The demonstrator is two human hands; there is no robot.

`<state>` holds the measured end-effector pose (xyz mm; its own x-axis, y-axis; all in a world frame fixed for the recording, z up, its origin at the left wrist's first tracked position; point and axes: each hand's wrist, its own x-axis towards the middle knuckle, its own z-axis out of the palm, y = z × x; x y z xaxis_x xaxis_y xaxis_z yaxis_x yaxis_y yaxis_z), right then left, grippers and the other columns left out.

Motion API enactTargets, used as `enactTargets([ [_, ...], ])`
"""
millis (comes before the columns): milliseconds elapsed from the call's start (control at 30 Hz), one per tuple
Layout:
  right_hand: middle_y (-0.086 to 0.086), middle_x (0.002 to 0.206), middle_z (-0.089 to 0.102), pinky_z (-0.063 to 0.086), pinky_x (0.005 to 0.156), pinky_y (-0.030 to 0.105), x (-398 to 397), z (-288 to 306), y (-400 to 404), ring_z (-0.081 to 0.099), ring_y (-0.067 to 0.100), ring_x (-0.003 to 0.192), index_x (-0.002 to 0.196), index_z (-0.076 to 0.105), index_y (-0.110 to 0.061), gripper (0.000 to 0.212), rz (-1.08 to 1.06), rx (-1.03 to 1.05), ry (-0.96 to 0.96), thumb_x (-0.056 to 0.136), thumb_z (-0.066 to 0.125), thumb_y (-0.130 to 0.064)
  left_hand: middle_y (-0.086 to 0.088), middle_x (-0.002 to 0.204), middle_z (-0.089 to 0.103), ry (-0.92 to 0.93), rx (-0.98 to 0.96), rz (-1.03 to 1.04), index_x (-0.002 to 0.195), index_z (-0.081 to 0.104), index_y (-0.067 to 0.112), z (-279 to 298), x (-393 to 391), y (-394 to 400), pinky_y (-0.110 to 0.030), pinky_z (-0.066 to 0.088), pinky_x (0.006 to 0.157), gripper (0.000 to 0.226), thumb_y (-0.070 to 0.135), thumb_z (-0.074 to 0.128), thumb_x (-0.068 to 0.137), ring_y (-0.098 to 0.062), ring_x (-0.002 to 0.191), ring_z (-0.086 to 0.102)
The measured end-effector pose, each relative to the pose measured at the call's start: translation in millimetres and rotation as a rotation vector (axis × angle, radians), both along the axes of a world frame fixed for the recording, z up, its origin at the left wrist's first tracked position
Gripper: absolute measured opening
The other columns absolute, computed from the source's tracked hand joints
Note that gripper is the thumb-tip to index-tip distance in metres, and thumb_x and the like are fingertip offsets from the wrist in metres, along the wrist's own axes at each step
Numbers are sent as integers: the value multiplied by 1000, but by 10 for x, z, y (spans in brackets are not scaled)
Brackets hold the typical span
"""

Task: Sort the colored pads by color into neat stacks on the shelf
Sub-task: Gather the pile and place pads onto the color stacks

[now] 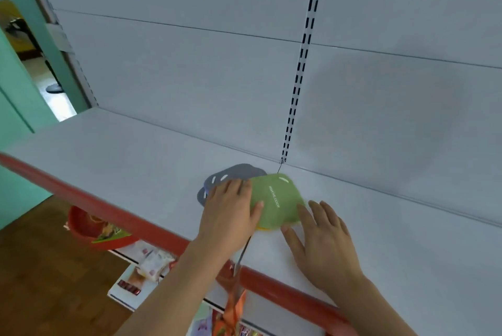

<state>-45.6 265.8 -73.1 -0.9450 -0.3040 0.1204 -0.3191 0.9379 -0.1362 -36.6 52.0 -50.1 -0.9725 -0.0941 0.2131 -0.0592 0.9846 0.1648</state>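
Just below the centre of the frame, a person's two bare hands work on a white shelf (135,161). The left hand (231,209) lies flat, fingers straight and close together, across the seam where grey pads (236,172) meet a green pad (279,199). The thumb rests on the green one. The right hand (323,235) lies palm down just right of the green pad, fingers spread and straight, fingertips touching its lower right edge. A sliver of a yellow pad (264,229) peeks from beneath the green.

The step in hand looks like separating green from grey. It would go best by pinning the grey pads with the left palm while the right fingers draw the green pad clear, then squaring the edges. The pads look thin and may slide together.

The shelf has a red front lip (95,205), a white back panel and a slotted upright (301,58) running up the centre right. At lower left are a wooden floor (40,267), packaged goods (152,265) on a lower shelf and a teal wall (16,107).
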Motion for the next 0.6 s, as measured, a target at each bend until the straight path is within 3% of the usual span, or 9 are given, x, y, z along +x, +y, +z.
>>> enactTargets([
  [133,8,153,51,37,117,49,-135,-12,-53,38,34,148,147,51,-20,79,-52,-33,0,96,18,-71,-7,148,57,-136,-46,-58,154,44,11,26,-331,20,-43,36,118,78,65,39,99,-30,140,46],
  [300,10,148,56,43,113,51,-228,16,-142,44,35,144,143,55,-17,73,-77,-61,36,99,25,-67,-1,144,52,-162,-36,-140,150,47,18,147,-527,-15,-38,38,113,76,68,58,93,-27,136,42],
  [367,10,146,58,44,111,52,-231,37,-168,46,36,142,142,56,-17,69,-91,-75,52,100,28,-64,1,137,54,-151,62,-151,143,53,23,188,-584,-36,-35,42,106,64,59,66,92,-24,131,47],
  [467,9,141,61,46,109,52,-254,63,-178,49,35,138,140,56,-16,61,-110,-100,98,101,33,-57,1,109,64,-175,151,-199,113,68,19,279,-687,-23,-36,51,82,26,38,63,96,-22,103,61],
  [533,8,138,62,46,108,51,-287,89,-208,51,34,136,139,58,-15,58,-138,-123,131,102,36,-54,-1,103,59,-200,166,-251,105,65,16,366,-714,-82,-36,45,72,21,34,57,101,-24,95,61],
  [600,8,132,65,48,105,51,-317,117,-279,54,35,131,136,61,-13,54,-166,-159,176,102,39,-50,-3,101,60,-188,211,-270,104,59,14,446,-726,-310,-39,49,75,20,34,53,104,-27,92,62],
])
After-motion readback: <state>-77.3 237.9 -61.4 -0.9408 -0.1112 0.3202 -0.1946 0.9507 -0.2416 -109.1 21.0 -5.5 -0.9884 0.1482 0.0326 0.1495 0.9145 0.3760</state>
